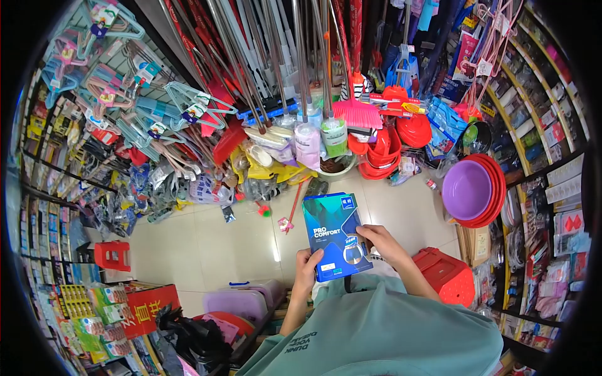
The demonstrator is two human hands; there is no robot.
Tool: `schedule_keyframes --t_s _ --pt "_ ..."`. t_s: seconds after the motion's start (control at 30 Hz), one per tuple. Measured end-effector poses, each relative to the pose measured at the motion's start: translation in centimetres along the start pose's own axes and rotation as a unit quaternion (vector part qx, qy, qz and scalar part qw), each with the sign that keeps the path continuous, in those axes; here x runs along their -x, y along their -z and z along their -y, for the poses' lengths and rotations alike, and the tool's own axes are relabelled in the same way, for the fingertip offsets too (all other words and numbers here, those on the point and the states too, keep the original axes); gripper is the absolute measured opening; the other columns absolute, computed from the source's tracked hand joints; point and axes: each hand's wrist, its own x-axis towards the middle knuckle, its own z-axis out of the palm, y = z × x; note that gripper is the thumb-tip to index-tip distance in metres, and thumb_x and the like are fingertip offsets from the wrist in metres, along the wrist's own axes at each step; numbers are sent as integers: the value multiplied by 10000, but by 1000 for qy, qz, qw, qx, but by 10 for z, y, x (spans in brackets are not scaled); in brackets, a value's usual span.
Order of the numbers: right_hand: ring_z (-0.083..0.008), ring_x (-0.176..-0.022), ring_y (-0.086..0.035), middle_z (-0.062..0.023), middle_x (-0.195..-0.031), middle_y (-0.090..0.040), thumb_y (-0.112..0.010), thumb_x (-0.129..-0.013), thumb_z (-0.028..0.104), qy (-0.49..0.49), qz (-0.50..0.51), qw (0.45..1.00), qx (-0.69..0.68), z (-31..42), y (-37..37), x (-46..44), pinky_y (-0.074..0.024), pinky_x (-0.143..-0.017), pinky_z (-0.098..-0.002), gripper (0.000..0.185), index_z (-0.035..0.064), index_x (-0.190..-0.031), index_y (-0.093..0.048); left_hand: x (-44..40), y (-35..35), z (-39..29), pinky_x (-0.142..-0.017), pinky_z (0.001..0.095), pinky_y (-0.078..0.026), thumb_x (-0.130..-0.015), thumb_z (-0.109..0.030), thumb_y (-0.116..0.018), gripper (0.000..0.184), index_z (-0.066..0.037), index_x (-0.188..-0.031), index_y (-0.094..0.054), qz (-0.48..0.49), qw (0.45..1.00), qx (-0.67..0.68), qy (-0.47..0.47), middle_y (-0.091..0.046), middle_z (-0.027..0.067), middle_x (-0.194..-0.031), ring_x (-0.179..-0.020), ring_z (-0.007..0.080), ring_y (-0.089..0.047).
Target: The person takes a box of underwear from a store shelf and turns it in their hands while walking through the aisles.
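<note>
A blue-and-green flat box (332, 235) printed "PRO COMFORT" is held up in front of my body, its printed face toward me. My left hand (307, 266) grips its lower left edge, thumb over the front. On the right edge, my right hand (379, 242) holds the box with the thumb on the front and the other fingers mostly hidden behind. A picture of underwear shows on the lower right of the box front.
Mops and brooms, one with a pink broom head (357, 114), stand ahead. A purple basin (467, 191) rests in red ones at right. Red plastic stools (443, 276) stand beside me, clothes hangers (197, 106) hang at left, and stocked shelves line both sides of the tiled floor (232, 250).
</note>
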Motion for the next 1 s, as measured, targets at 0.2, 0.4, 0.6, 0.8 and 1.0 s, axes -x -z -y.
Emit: schedule_keyframes --t_s 0.2,0.4,0.6,0.8,1.0 --pt "-80 -604 -455 16 -678 -525 -524 -934 322 -12 -9 1000 1 2 -11 -1 -355 -555 -236 345 -2 -914 -642 3 7 -1 -526 230 -401 -869 -249 -591 314 32 -740 -644 4 1000 -5 7 -634 38 -687 -589 73 -547" --pt "-63 -523 -412 33 -616 -478 -526 -933 332 -18 -10 1000 8 14 -30 2 -301 -482 -225 337 33 -800 -606 10 10 -10 -526 224 -401 -867 -257 -592 322 42 -761 -647 -43 999 1 -13 -639 48 -694 -594 76 -555" --pt "-81 -551 -465 1 -676 -553 -524 -932 362 -2 -11 1000 -10 -1 -22 -11 -350 -499 -234 370 21 -824 -620 3 18 -2 -525 220 -403 -872 -271 -584 343 51 -773 -649 -5 1000 -20 -13 -641 54 -688 -594 81 -564" --pt "-83 -573 -468 3 -680 -550 -535 -925 364 3 -7 999 -43 -9 -5 -28 -356 -523 -239 364 27 -813 -617 -5 -2 -3 -528 223 -404 -870 -284 -588 355 45 -752 -652 -46 999 -28 -10 -641 52 -683 -589 81 -558" --pt "-83 -589 -468 5 -680 -546 -543 -919 367 -4 8 999 -38 7 16 -36 -351 -537 -241 364 31 -803 -620 -20 -15 2 -477 231 -325 -854 -310 -614 378 11 -654 -616 -67 997 -36 -8 -577 15 -604 -535 63 -484"
